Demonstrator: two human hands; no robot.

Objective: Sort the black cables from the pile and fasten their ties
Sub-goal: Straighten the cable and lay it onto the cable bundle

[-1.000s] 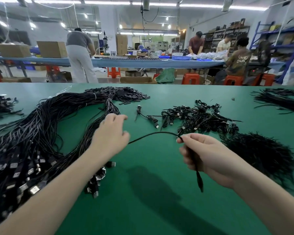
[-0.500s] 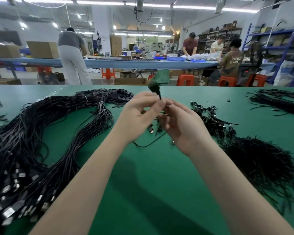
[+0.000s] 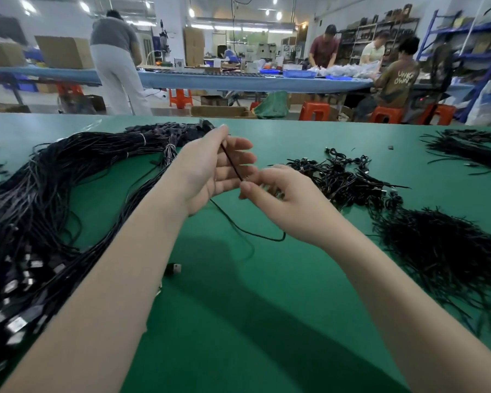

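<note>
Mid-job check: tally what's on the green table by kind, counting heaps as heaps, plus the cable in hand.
Large bundle of loose black cables: 1
Heap of coiled cables: 1
Heaps of black ties: 2
Single cable held between left hand and right hand: 1
Total: 5

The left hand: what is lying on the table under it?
Under the left hand, a loop of the black cable hangs over the green table, its plug resting there. The forearm covers whatever lies directly beneath it.
</note>
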